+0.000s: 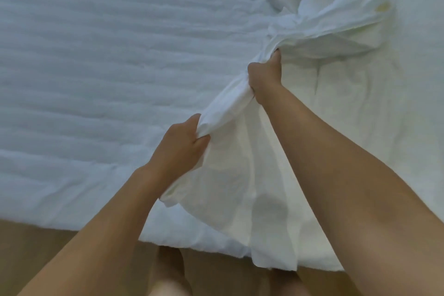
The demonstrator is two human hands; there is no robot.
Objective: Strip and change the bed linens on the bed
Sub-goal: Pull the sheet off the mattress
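My left hand point(182, 143) grips the sheet point(240, 187) at frame centre, fingers curled round a gathered fold. My right hand point(264, 79) grips the same sheet higher and to the right, fingers clenched round the bunched cloth. The sheet runs from lower centre, where it hangs over the bed edge, to a crumpled heap at upper right. A yellowish stain point(382, 6) marks that heap. The quilted pad point(96, 55) fills the left of the frame. Floor point(36, 235) shows at lower left.
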